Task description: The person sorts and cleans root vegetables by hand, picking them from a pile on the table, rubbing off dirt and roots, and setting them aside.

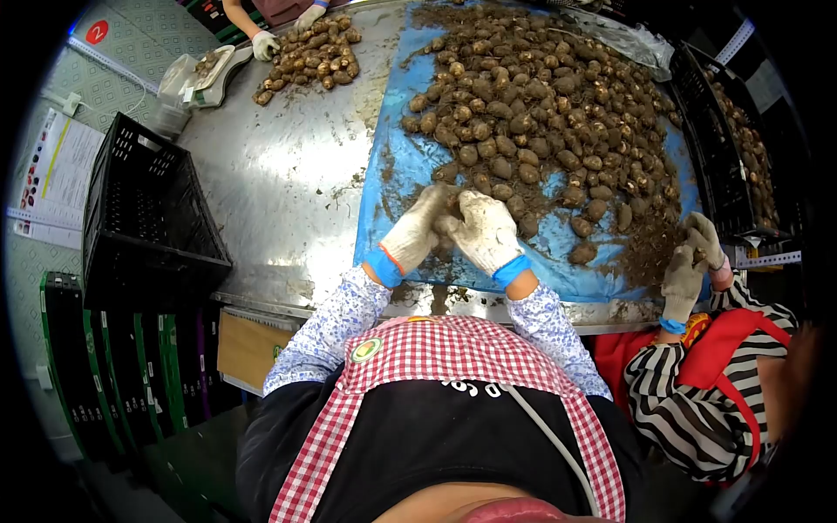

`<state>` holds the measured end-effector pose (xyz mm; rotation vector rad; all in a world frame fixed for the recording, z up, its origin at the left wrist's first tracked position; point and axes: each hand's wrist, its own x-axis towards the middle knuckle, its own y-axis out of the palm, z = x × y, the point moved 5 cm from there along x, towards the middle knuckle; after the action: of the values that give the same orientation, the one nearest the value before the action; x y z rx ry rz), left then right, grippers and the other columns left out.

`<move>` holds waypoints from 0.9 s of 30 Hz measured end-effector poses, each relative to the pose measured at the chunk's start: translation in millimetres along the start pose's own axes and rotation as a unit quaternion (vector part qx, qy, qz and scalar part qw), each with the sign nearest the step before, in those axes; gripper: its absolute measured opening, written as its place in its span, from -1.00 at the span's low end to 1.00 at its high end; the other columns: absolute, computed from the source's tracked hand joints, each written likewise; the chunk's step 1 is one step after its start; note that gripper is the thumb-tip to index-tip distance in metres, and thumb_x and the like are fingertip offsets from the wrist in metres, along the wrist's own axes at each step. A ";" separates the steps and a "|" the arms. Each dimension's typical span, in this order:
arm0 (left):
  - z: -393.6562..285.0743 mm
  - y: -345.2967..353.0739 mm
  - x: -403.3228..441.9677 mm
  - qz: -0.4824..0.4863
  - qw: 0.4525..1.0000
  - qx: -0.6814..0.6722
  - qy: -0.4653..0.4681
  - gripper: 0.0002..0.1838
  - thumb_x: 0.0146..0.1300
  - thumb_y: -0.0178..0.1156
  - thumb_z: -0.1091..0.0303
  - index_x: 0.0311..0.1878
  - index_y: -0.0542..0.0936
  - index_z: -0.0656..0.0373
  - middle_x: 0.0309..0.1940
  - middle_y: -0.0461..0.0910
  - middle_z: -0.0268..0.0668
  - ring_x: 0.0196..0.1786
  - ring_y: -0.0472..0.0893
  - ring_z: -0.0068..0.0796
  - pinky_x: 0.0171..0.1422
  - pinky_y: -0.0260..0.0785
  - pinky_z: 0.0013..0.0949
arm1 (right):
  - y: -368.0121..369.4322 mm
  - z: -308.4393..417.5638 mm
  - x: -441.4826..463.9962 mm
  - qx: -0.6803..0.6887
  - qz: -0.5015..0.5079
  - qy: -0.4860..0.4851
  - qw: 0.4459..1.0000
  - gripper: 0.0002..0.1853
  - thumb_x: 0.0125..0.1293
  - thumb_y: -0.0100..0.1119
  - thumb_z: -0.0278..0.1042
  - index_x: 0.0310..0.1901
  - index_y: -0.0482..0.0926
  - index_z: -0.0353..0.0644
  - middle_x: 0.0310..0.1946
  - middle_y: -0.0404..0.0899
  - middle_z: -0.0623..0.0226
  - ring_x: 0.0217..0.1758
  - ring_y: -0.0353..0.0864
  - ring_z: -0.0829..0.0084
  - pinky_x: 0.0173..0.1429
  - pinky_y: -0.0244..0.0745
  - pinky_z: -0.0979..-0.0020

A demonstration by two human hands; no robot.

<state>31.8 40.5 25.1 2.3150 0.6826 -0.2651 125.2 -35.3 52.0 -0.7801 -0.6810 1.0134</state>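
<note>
My left hand (413, 234), in a soiled white work glove with a blue band at the wrist, is closed at the near edge of a heap of taro corms (532, 96). Close against it, my right hand (485, 230) wears a matching glove, its fingers curled inward. A small brown taro corm seems to sit between the two hands, mostly covered by the gloves. The heaped corms are brown, hairy and caked with soil. They lie on a blue plastic sheet (384, 187) spread over a metal table (261, 192).
An empty black crate (157, 257) stands at the left, and a crate of corms (741, 148) at the right. Cleaner corms (318, 57) lie near a co-worker's gloved hand (265, 45) and a scale (218, 78). Another co-worker's gloved hands (689, 270) are at the right edge.
</note>
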 end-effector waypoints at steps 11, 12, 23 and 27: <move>0.2 -42.6 15.6 0.129 0.958 -0.253 -0.020 -0.46 0.52 -0.21 -0.06 0.03 0.47 0.29 -0.30 0.50 -0.29 -0.53 0.36 -0.56 -0.50 0.23 -0.46 | 4.1 -40.0 16.2 0.066 -0.144 0.043 0.986 -0.70 0.40 -0.06 -0.14 -0.26 0.53 -0.20 -0.34 0.63 0.10 -0.30 0.65 0.19 -0.19 0.59 0.28; 0.7 -44.2 18.3 0.146 0.955 -0.256 -0.013 -0.45 0.51 -0.20 -0.08 0.06 0.46 0.29 -0.26 0.52 -0.28 -0.50 0.43 -0.54 -0.48 0.30 -0.46 | -2.4 -22.6 14.4 0.134 -0.092 0.047 0.986 -0.69 0.39 -0.03 -0.11 -0.26 0.54 -0.20 -0.33 0.64 0.09 -0.31 0.66 0.19 -0.22 0.60 0.26; -3.0 -65.2 17.9 0.092 0.987 -0.098 -0.092 -0.57 0.45 0.00 -0.02 -0.01 0.55 0.18 -0.57 0.43 -0.45 -0.69 0.16 -0.69 -0.65 -0.06 -0.56 | 23.1 -44.9 37.8 -0.085 0.099 0.116 0.985 -0.80 0.35 -0.07 -0.27 -0.23 0.51 -0.18 -0.31 0.61 0.06 -0.26 0.64 0.08 -0.18 0.58 0.17; -47.1 -96.8 41.4 -0.097 0.988 -0.115 -0.028 -0.67 0.41 0.10 0.14 -0.16 0.54 0.28 -0.44 0.45 -0.25 -0.42 0.44 -0.52 -0.49 0.27 -0.52 | -10.8 -114.3 48.2 -0.135 -0.084 0.117 0.980 -0.79 0.18 -0.11 -0.50 -0.24 0.55 -0.16 -0.37 0.64 0.11 -0.31 0.67 0.09 -0.21 0.60 0.18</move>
<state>14.1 148.8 -10.7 2.0167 0.8653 -0.3217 239.6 -22.6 4.4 -1.0418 -0.6745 0.6705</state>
